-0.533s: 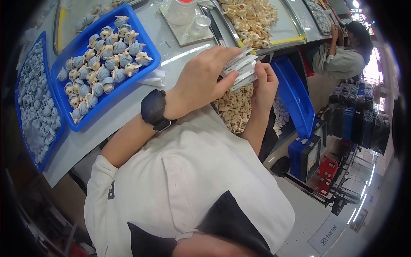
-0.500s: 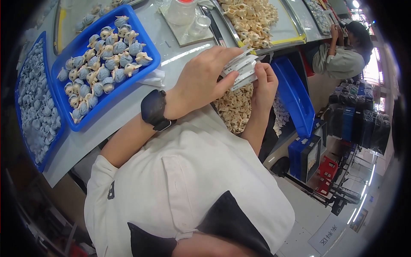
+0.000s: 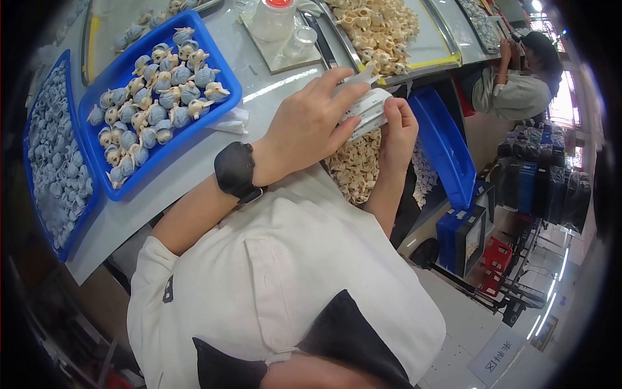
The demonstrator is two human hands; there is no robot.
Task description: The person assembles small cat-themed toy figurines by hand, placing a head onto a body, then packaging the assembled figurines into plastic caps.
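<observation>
Between my two hands is a small bundle of white printed paper slips. My left hand, with a black watch on its wrist, pinches the slips' left side between thumb and fingers. My right hand grips their right edge, its fingers curled against the thumb. Below the slips lies a heap of cream-coloured small molded pieces, partly hidden by my hands. To the left, a blue tray holds rows of small doll heads with grey-blue hair.
Another blue tray at the far left is filled with grey-blue parts. Clear cups stand on a board beyond my left hand. More cream pieces lie on a far tray. A blue bin stands right; a co-worker sits beyond.
The slips have shifted from a narrow fanned bundle to a flatter spread, with more of their printed faces showing. My left fingers have spread a little; both hands keep their hold.
</observation>
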